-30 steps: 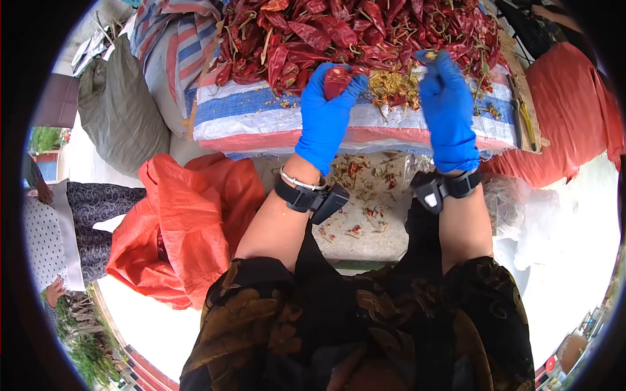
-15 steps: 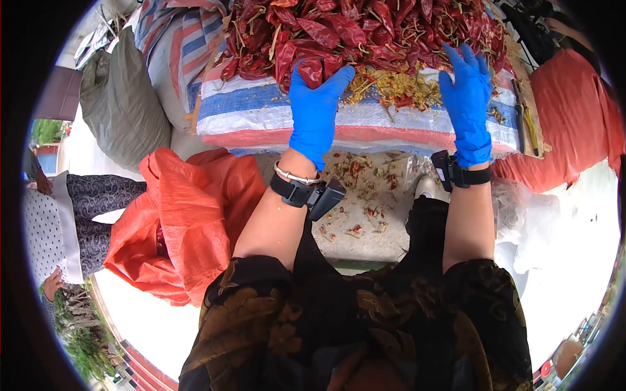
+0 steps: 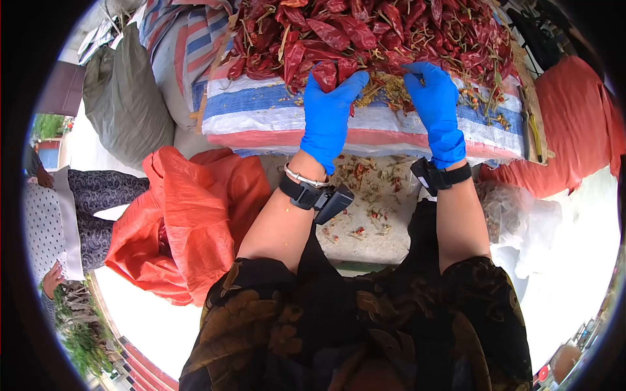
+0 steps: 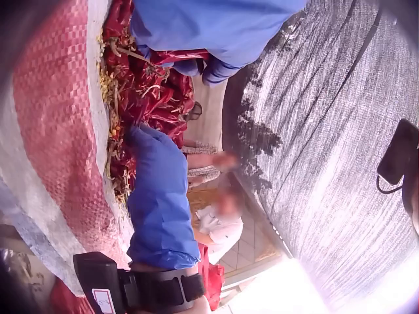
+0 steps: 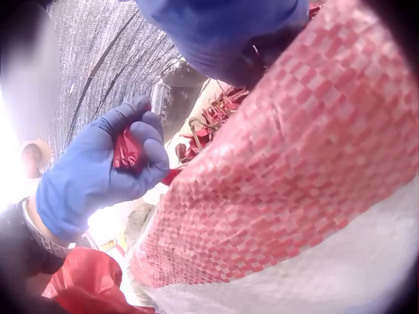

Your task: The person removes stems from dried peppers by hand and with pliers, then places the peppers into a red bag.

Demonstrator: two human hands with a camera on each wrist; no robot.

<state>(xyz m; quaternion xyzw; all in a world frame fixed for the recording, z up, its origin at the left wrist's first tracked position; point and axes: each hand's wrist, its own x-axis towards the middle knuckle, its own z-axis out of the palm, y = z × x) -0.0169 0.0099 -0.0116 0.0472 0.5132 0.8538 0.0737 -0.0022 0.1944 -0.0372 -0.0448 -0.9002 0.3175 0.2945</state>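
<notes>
In the head view, my blue-gloved left hand (image 3: 329, 117) is at the near edge of a heap of dried red chili peppers (image 3: 355, 32). Its fingers curl round a dried chili pepper (image 5: 127, 149), which shows against the palm in the right wrist view. My gloved right hand (image 3: 435, 107) is to the right, its bent fingertips right at the heap's edge. I cannot tell whether those fingertips pinch a chili. Between the hands lie yellow seeds and bits of stem (image 3: 381, 91) on a striped woven sack (image 3: 261, 117).
An opened red sack (image 3: 189, 221) stands left of my legs, with a grey-green sack (image 3: 124, 104) behind it. Another red bag (image 3: 577, 124) bulges at the right. A thin yellow-and-black tool (image 3: 536, 133) lies on the board's right edge. Another person (image 3: 52, 221) is at far left.
My right hand dropped a small piece, spread its fingers over the heap's right side, then came left to its near edge. My left hand dipped left, then returned right, keeping its chili.
</notes>
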